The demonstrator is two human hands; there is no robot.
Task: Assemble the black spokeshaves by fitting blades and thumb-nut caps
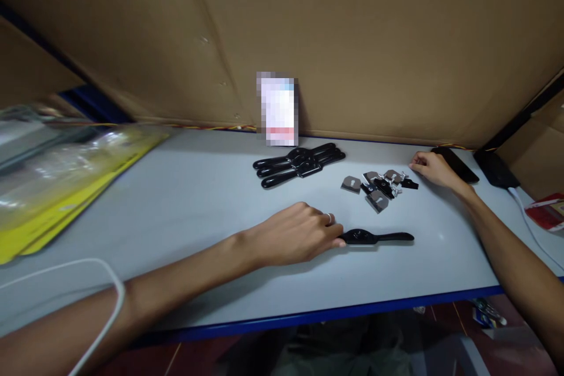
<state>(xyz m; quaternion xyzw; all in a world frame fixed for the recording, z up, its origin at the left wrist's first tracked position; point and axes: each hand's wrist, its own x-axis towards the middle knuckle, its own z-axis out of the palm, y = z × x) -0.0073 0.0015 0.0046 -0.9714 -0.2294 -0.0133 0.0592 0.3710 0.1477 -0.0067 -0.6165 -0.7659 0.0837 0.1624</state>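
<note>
My left hand (304,234) is closed round one handle of a black spokeshave body (363,237), which lies level just above or on the table; its other handle points right. My right hand (434,169) is beside the small parts, its fingers curled together; whatever they hold, if anything, is hidden. Left of that hand lies a loose pile: grey slotted blades (378,201), black cap pieces (384,188) and silver thumbscrews (396,191). Behind my left hand several more black spokeshave bodies (304,165) lie stacked side by side.
A phone-like blurred screen (278,110) leans on the cardboard wall (352,41). Yellow sheets and clear plastic bags (66,182) cover the left of the table (198,188). A black phone (458,167), a black device with white cable (497,170) and a red packet (546,211) sit right.
</note>
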